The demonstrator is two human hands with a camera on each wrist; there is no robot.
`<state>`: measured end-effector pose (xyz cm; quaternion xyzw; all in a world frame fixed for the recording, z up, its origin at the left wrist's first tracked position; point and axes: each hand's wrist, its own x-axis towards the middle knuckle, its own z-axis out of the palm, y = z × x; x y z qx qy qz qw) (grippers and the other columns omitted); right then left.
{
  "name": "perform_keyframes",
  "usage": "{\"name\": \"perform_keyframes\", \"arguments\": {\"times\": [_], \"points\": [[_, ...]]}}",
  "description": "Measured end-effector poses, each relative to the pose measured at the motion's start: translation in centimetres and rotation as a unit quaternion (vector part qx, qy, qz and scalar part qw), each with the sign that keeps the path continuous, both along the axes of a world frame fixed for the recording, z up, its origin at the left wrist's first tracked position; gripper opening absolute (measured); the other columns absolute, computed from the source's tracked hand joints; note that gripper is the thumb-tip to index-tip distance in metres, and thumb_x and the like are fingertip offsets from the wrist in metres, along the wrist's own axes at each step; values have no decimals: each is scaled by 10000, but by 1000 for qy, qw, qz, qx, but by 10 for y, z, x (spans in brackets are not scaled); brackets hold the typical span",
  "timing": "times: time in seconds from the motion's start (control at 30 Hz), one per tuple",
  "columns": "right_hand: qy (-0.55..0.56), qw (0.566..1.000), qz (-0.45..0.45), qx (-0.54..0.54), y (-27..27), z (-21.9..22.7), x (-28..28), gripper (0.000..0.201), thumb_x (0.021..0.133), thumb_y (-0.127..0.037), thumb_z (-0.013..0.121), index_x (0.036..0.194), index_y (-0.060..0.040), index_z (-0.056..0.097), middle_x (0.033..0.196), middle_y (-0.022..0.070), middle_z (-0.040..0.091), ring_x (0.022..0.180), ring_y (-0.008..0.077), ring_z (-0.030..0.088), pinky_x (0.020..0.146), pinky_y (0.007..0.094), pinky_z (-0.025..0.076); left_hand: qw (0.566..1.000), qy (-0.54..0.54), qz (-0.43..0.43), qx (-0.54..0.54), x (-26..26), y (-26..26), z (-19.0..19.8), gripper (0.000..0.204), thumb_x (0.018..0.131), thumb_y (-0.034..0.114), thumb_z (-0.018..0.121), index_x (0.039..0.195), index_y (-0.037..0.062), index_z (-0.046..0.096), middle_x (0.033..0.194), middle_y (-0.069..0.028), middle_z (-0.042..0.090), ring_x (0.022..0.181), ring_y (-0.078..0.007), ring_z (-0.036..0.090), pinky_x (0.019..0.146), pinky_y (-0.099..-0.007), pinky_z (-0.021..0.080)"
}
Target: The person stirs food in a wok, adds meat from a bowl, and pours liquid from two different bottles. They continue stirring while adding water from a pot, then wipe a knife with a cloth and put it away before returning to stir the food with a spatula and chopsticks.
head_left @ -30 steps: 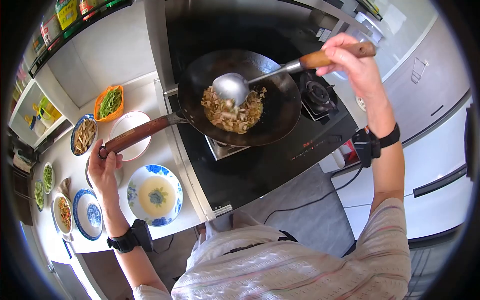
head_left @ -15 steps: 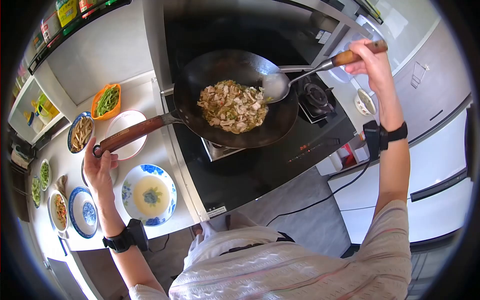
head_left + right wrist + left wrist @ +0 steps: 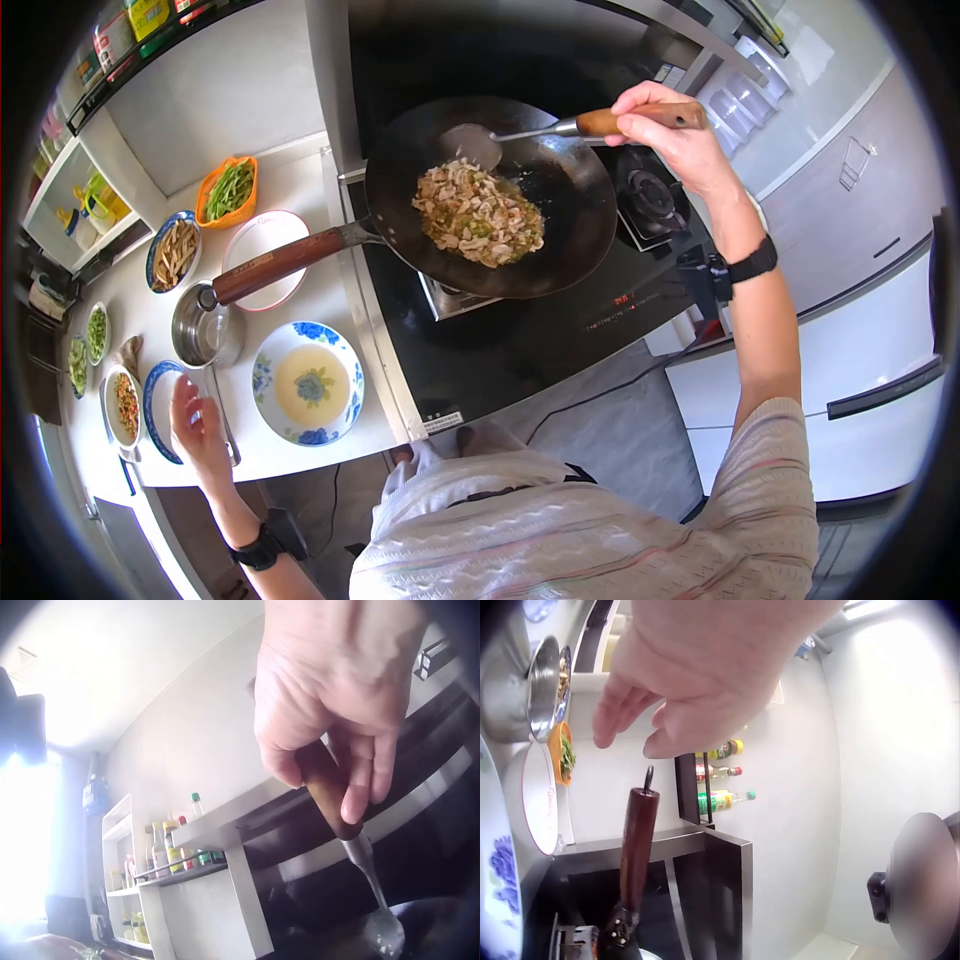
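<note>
My right hand (image 3: pixel 675 140) grips the wooden handle of a metal ladle (image 3: pixel 472 148), its bowl at the far left inside the wok (image 3: pixel 575 225). Chopped, browned food with green bits (image 3: pixel 480 215) lies heaped in the wok. In the right wrist view, fingers curl round the ladle handle (image 3: pixel 330 795) and white bits cling to the bowl. My left hand (image 3: pixel 203 445) is off the wok's wooden handle (image 3: pixel 285 265), over a blue-rimmed plate (image 3: pixel 155 400), fingers loosely bent and holding nothing. The left wrist view has that hand (image 3: pixel 697 675) apart from the handle's ring end.
Near my left hand stand a steel pot (image 3: pixel 210 335) and a blue-flowered bowl of pale liquid (image 3: pixel 308 385). Behind are a white bowl (image 3: pixel 265 240), an orange basket of green strips (image 3: pixel 228 190) and a dish of brown strips (image 3: pixel 174 252). A second burner (image 3: pixel 650 195) lies right of the wok.
My left hand has let go of the wok handle and moved back toward the near counter edge. The ladle has gone from the wok's right side to its far left.
</note>
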<state>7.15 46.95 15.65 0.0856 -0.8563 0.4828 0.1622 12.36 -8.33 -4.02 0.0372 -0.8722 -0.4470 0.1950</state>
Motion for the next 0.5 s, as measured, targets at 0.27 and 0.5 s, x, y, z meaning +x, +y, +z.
{"name": "perform_keyframes", "arguments": {"times": [0.27,0.5], "points": [[20,999,-49,-14,-26,28,1,191,804,-172,604,906,-10,597,829,89,617,639,167,638,609,234,507,993,-84,38,-76,42,0,-29,532,780,154,607,1267,62,413,1141,-130,461,1006,-245,474,827,-358,420],[-45,984,-114,-127,-24,11,-15,305,789,-222,624,999,-11,558,838,116,613,638,214,648,580,276,519,991,-120,52,-28,35,-18,-46,506,741,7,546,1235,48,446,1165,-171,493,1015,-261,510,784,-304,457]]}}
